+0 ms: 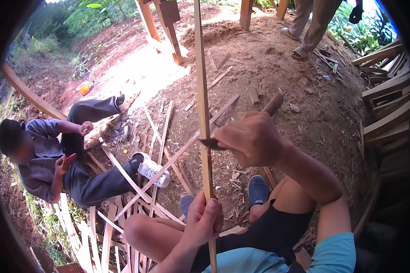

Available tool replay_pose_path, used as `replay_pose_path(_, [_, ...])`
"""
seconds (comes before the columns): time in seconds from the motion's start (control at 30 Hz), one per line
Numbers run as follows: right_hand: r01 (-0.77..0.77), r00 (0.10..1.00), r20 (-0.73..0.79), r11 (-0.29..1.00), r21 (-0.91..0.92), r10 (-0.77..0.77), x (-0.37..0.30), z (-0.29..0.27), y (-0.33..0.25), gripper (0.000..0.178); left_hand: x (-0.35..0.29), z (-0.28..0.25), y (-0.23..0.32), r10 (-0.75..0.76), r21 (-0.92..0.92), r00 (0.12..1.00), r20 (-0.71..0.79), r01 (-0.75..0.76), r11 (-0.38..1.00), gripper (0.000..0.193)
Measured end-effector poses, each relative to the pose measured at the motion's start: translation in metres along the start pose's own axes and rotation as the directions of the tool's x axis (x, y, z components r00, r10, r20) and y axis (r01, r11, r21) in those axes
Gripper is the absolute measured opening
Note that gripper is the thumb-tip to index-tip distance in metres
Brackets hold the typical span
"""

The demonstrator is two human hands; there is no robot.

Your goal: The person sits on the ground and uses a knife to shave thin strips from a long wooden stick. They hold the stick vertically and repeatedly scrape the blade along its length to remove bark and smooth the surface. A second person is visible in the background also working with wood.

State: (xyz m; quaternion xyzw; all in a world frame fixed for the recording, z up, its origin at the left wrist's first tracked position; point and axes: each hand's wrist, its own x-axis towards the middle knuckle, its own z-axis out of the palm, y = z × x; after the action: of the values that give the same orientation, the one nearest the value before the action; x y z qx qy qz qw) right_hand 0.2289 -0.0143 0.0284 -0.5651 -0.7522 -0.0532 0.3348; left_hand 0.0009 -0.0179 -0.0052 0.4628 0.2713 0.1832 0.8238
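A long, thin wooden strip (202, 82) runs upright through the middle of the view, from the top edge down past my lap. My left hand (204, 217) is wrapped round its lower part, just above my legs. Higher up, my right hand (255, 139) grips a knife with a wooden handle (273, 103) that sticks out beyond the fist. The knife's dark blade (212, 144) lies across the strip and touches it. Part of the blade and handle is hidden inside my fingers.
At left, a person (41, 154) sits on the ground holding a red phone (71, 158). Loose wooden strips (164, 170) lie crossed between us. Another person's legs (312, 27) stand at the far right, near stacked timber (389, 86). Wooden posts (166, 29) rise ahead.
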Motion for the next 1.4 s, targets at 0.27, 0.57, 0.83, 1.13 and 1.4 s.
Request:
replay_pose_path(0.27, [-0.110, 0.983, -0.156, 0.993, -0.045, 0.101, 0.004, -0.004, 0.014, 0.011, 0.002, 0.011, 0.005, -0.013, 0.019, 0.999, 0.051, 0.012, 1.000, 0.027])
replay_pose_path(0.57, [-0.035, 0.993, -0.112, 0.999, -0.037, 0.031, -0.010, 0.006, 0.008, 0.007, 0.004, 0.010, 0.006, -0.037, 0.042, 0.999, 0.001, 0.037, 0.998, 0.026])
replay_pose_path(0.83, [0.098, 0.995, 0.008, 0.992, -0.073, -0.097, -0.016, 0.009, 0.009, 0.008, 0.005, 0.005, 0.002, -0.035, 0.062, 0.999, 0.000, 0.035, 0.997, 0.024])
replay_pose_path(1.13, [-0.041, 0.989, -0.138, 0.999, 0.020, 0.043, -0.004, 0.018, 0.011, 0.013, 0.005, 0.005, 0.003, -0.028, 0.083, 1.000, 0.003, 0.027, 0.996, 0.023])
replay_pose_path(1.4, [-0.062, 0.995, -0.077, 0.998, 0.031, 0.064, -0.012, 0.018, 0.008, 0.007, -0.002, 0.008, 0.003, -0.046, 0.096, 0.999, -0.012, 0.047, 0.994, 0.021])
